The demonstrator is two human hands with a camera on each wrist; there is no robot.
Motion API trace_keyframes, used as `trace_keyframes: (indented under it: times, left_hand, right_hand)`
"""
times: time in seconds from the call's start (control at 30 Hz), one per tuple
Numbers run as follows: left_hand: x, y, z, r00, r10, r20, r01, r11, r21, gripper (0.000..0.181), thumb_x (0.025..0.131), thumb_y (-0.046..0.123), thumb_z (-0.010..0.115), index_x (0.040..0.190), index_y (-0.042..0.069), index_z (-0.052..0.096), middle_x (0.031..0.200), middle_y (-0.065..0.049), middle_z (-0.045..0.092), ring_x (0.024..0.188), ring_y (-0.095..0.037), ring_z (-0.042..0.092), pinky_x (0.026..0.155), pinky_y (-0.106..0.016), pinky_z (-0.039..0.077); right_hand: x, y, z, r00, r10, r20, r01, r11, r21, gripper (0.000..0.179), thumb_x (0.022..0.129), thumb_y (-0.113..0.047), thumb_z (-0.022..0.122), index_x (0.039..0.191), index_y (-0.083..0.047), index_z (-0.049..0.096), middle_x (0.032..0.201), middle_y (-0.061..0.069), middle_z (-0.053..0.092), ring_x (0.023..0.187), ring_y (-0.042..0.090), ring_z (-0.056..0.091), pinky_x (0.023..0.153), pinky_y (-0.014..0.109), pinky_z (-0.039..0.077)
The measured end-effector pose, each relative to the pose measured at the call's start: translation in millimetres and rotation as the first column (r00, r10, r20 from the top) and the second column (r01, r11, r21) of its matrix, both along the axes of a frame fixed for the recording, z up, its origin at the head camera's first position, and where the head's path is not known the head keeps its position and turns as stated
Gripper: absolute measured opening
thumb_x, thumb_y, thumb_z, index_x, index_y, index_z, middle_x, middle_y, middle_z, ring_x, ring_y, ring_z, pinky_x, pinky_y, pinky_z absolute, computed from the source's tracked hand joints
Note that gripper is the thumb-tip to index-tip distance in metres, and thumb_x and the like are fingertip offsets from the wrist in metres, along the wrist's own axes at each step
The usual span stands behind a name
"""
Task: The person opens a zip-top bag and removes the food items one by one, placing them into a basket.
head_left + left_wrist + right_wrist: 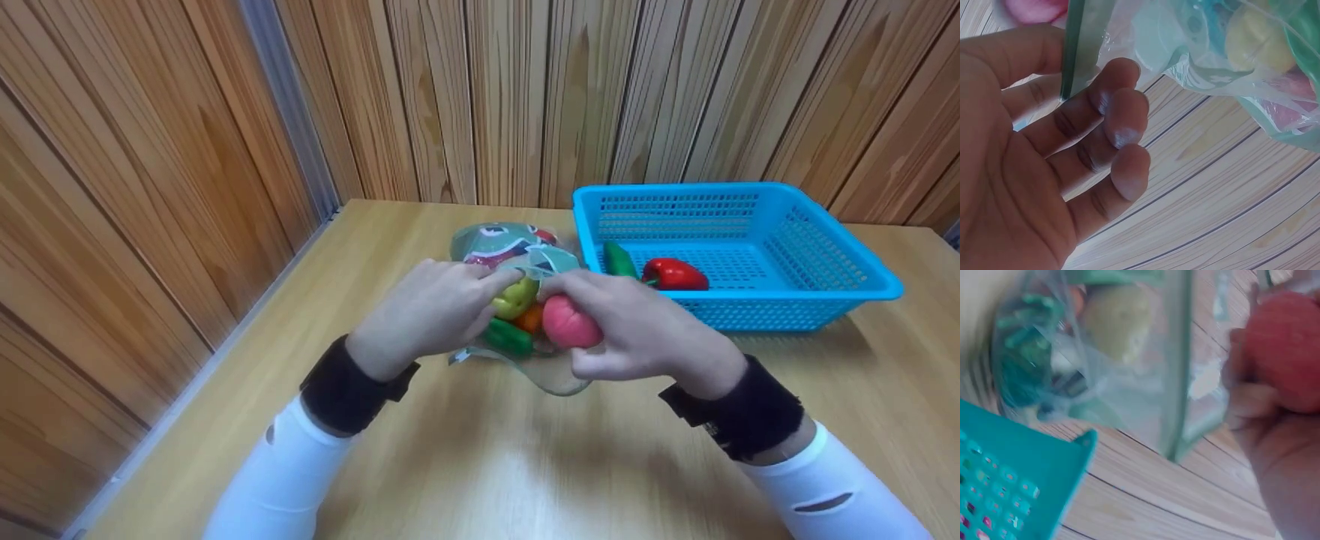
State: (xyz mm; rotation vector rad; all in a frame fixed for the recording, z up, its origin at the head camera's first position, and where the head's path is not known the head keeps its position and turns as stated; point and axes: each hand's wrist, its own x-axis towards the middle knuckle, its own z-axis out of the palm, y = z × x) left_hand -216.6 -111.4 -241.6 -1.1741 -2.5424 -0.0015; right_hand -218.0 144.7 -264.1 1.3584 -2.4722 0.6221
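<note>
My right hand [637, 326] grips a pink round fruit [571, 322], peach-like in shape, just at the mouth of a clear plastic bag [487, 238] with green print. In the right wrist view the fruit [1286, 351] looks red and blurred. On the bag's other side, my left hand [435, 307] pinches its edge between thumb and forefinger; the other fingers [1129, 121] curve loosely in the left wrist view. Inside the bag show a yellow-green fruit [516, 298], an orange piece [529, 319] and a long green vegetable [508, 337]. More contents are hidden by print and hands.
A blue perforated basket [750, 306] stands to the right behind my right hand. It holds a red bell pepper [681, 274] and a green vegetable [619, 259]. Wood-patterned walls [510, 97] border the table [465, 465] at the left and back.
</note>
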Motion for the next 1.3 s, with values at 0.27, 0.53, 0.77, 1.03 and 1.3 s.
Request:
trace_keyframes:
  times: [0.27, 0.53, 0.77, 1.03, 1.3]
  left_hand:
    - [0.1, -1.5, 0.0, 1.000, 0.011, 0.017, -0.011, 1.000, -0.001, 0.040, 0.098, 0.018, 0.056, 0.137, 0.010, 0.058, 0.088, -0.005, 0.066, 0.055, -0.016, 0.044, 0.050, -0.023, 0.036]
    - [0.8, -2.2, -0.2, 1.000, 0.005, 0.025, -0.005, 1.000, -0.003, 0.040, 0.099, 0.019, 0.055, 0.138, 0.010, 0.058, 0.099, -0.007, 0.071, 0.054, -0.016, 0.043, 0.050, -0.022, 0.034]
    - [1.0, -1.7, 1.1, 1.000, 0.006, 0.003, -0.006, 1.000, -0.010, 0.040, 0.099, 0.020, 0.056, 0.137, 0.011, 0.058, 0.094, -0.006, 0.070, 0.056, -0.017, 0.046, 0.051, -0.022, 0.037]
    - [2.0, -0.9, 1.7, 1.000, 0.007, 0.007, -0.007, 1.000, -0.018, 0.041, 0.099, 0.020, 0.056, 0.139, 0.012, 0.057, 0.095, -0.007, 0.071, 0.054, -0.016, 0.044, 0.050, -0.022, 0.034]
    - [1.2, -2.5, 2.1, 1.000, 0.002, 0.015, -0.002, 1.000, 0.000, 0.040, 0.099, 0.020, 0.055, 0.139, 0.011, 0.058, 0.089, -0.006, 0.069, 0.054, -0.016, 0.044, 0.051, -0.022, 0.035]
  right_hand:
    - [-13.8, 21.7, 10.5, 0.901, -0.359, -0.243, 0.267, 0.901, -0.343, 0.048, 0.085, -0.022, 0.072, 0.130, -0.013, 0.059, 0.115, 0.017, 0.063, 0.092, 0.027, 0.063, 0.066, 0.044, 0.060]
    - [-52.2, 46.1, -12.8, 0.797, -0.604, 0.022, 0.594, 0.776, -0.210, 0.061, 0.095, -0.028, 0.067, 0.151, -0.032, 0.043, 0.142, 0.024, 0.044, 0.114, 0.043, 0.051, 0.085, 0.063, 0.053]
    - [-70.5, 55.1, -31.0, 0.768, -0.632, 0.107, 0.639, 0.766, -0.069, 0.043, 0.101, -0.016, 0.056, 0.144, -0.020, 0.055, 0.144, 0.025, 0.045, 0.120, 0.047, 0.049, 0.093, 0.062, 0.050]
    - [-66.4, 51.8, -28.9, 0.803, -0.590, -0.085, 0.548, 0.786, -0.286, 0.023, 0.094, 0.000, 0.055, 0.106, -0.001, 0.075, 0.111, 0.019, 0.070, 0.101, 0.036, 0.066, 0.086, 0.052, 0.056]
    - [-33.1, 13.9, -12.4, 0.827, -0.212, -0.521, -0.107, 0.851, -0.515, 0.019, 0.081, 0.002, 0.053, 0.079, 0.000, 0.072, 0.076, 0.011, 0.070, 0.061, 0.021, 0.059, 0.060, 0.022, 0.049]
